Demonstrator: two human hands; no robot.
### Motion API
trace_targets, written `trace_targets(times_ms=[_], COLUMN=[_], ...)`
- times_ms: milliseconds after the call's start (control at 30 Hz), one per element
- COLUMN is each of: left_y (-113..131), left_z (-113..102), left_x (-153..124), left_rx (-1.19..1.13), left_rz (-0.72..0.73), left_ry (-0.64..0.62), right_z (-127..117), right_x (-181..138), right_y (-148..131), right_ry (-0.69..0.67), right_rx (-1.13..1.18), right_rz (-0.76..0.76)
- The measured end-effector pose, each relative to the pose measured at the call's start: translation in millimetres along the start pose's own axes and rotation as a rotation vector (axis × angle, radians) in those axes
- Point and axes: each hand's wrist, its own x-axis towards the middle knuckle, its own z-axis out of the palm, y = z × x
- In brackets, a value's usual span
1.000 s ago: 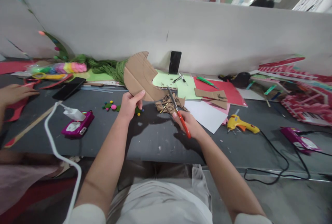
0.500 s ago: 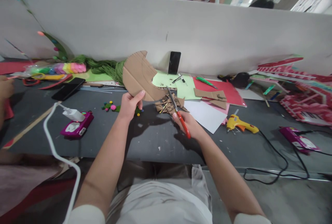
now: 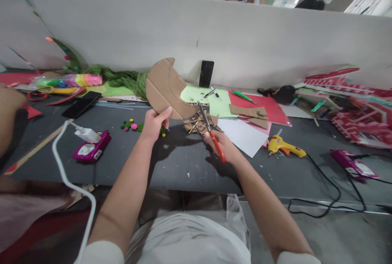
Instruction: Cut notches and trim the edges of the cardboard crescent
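Note:
My left hand (image 3: 157,123) pinches the lower edge of a crescent-shaped piece of brown cardboard (image 3: 163,86), thumb on top, and holds it tilted above the table. Wrapped round the red handles of a pair of scissors (image 3: 218,146) is my right hand (image 3: 225,145). The scissor blades point up and away, close to the crescent's right tip, and look nearly closed. Beneath them lies a small heap of cardboard scraps (image 3: 196,125). Partly behind my left hand is a green strip with coloured pompoms (image 3: 134,127).
A phone (image 3: 206,74) leans against the white partition. On the right lie a yellow glue gun (image 3: 283,146), white paper (image 3: 245,135) and a green cutter (image 3: 243,97). A purple power strip (image 3: 92,149) with a white cable stands left. Another person's arm (image 3: 10,113) reaches in at the far left.
The cardboard crescent has tilted up very slightly in my left hand. My right hand and the scissors look almost the same. At the far left, the other person's arm has come further into view.

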Motion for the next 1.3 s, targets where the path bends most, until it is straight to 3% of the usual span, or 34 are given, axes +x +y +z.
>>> trace_targets(times_ms=[667, 1000, 1300], left_y=[2.3, 5.2, 8.6], left_z=[0.8, 1.2, 2.4], left_x=[-1.0, -1.9, -2.1], left_rx=[0.019, -0.079, -0.136], left_rz=[-0.008, -0.032, -0.048], left_ry=[0.029, 0.013, 0.014], right_z=[-0.1, 6.0, 5.7], right_x=[0.0, -4.8, -5.8], right_y=[-4.3, -4.3, -7.6], right_ry=[0.03, -0.127, -0.163], right_rx=[-0.012, 0.268, 0.309], right_rz=[-0.008, 0.032, 0.002])
